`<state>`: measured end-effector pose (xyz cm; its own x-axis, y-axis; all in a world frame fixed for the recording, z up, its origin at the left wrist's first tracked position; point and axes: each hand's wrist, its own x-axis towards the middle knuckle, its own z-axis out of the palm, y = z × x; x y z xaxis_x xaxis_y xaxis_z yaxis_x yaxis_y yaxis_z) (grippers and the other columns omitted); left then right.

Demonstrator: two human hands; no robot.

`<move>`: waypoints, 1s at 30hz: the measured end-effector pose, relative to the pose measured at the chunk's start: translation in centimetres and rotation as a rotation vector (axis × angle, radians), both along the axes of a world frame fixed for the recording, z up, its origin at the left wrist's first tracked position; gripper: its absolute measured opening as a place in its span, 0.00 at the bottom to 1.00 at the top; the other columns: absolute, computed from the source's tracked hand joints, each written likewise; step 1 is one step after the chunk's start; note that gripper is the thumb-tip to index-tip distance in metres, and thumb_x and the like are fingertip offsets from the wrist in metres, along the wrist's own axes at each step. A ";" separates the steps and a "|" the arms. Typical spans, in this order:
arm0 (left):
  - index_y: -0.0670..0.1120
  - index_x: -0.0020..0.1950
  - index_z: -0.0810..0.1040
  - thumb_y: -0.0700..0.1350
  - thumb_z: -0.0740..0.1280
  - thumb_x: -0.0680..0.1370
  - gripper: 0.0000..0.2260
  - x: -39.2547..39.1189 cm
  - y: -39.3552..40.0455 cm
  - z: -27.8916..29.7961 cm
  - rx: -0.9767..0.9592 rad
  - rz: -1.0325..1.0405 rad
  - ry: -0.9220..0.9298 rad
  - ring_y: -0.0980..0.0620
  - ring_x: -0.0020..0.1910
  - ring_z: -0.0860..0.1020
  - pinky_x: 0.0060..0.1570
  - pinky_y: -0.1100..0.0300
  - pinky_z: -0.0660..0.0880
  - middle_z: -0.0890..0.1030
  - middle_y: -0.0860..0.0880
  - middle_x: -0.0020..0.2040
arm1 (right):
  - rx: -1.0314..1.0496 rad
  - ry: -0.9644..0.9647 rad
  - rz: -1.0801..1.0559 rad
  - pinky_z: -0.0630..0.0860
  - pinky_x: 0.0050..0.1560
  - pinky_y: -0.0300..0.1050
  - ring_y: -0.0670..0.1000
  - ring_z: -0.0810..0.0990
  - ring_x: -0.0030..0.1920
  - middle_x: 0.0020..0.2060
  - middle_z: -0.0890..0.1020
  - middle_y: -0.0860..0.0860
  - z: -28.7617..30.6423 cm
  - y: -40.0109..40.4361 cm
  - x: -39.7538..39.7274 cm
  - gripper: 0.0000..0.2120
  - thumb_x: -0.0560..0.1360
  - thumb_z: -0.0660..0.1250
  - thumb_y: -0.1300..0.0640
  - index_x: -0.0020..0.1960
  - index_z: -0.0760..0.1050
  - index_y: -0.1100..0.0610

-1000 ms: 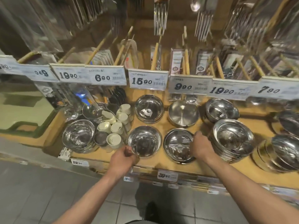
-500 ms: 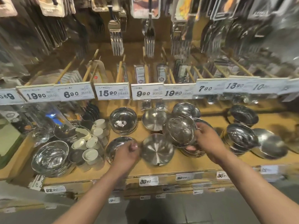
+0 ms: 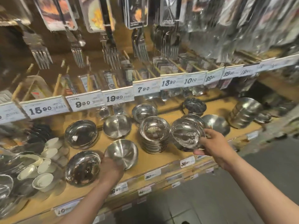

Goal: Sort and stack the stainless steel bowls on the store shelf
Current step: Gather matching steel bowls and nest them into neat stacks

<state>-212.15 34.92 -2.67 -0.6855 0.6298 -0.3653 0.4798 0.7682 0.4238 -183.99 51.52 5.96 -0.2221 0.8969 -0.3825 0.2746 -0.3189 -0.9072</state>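
While cream ceramic cups (image 3: 43, 160) crowd the wooden shelf (image 3: 145, 160) at far left, the left hand (image 3: 110, 172) grips the near rim of a brushed steel bowl (image 3: 121, 153), a stack of steel bowls (image 3: 154, 135) stands just right of it, and the right hand (image 3: 215, 148) grasps a shiny bowl (image 3: 187, 135), tilted above the shelf.
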 end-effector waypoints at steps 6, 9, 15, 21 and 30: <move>0.32 0.78 0.52 0.38 0.67 0.79 0.33 0.8 0.9 -0.3 -0.100 0.303 -0.148 0.35 0.67 0.73 0.55 0.50 0.74 0.66 0.29 0.72 | -0.023 0.001 0.011 0.84 0.35 0.46 0.56 0.87 0.38 0.44 0.87 0.59 -1.1 -0.2 0.5 0.18 0.76 0.63 0.73 0.60 0.78 0.59; 0.31 0.79 0.46 0.36 0.68 0.78 0.38 0.5 1.1 -0.9 -0.081 0.310 -0.148 0.35 0.67 0.74 0.60 0.49 0.75 0.69 0.29 0.71 | -0.003 -0.022 0.041 0.84 0.36 0.48 0.55 0.88 0.40 0.45 0.87 0.57 -1.5 -0.1 -0.2 0.18 0.75 0.64 0.73 0.60 0.79 0.58; 0.35 0.78 0.52 0.45 0.77 0.73 0.44 0.1 1.8 -2.0 0.013 0.437 -0.261 0.33 0.65 0.74 0.56 0.48 0.75 0.66 0.31 0.72 | 0.006 -0.039 0.074 0.85 0.41 0.51 0.54 0.87 0.46 0.51 0.86 0.58 -1.9 -0.3 -0.9 0.18 0.76 0.65 0.71 0.61 0.79 0.55; 0.32 0.65 0.72 0.47 0.71 0.78 0.24 -1.3 1.1 -3.8 0.072 0.453 -0.474 0.38 0.47 0.85 0.48 0.43 0.83 0.84 0.37 0.49 | -0.039 -0.047 0.053 0.85 0.39 0.49 0.54 0.87 0.45 0.48 0.87 0.56 -3.2 -1.5 -0.9 0.21 0.75 0.64 0.72 0.62 0.80 0.55; 0.34 0.59 0.74 0.39 0.73 0.76 0.15 -1.7 -1.7 0.2 0.206 0.526 -0.549 0.42 0.34 0.85 0.34 0.52 0.84 0.85 0.37 0.42 | -0.056 0.033 0.080 0.85 0.36 0.47 0.56 0.88 0.43 0.45 0.88 0.56 -3.3 -0.5 1.2 0.17 0.77 0.65 0.70 0.60 0.80 0.55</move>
<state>-213.81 33.23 -2.50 -0.6678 0.3645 -0.6490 -0.2439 0.7166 0.6535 -182.81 51.05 2.62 -0.3050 0.8535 -0.4225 0.2712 -0.3474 -0.8976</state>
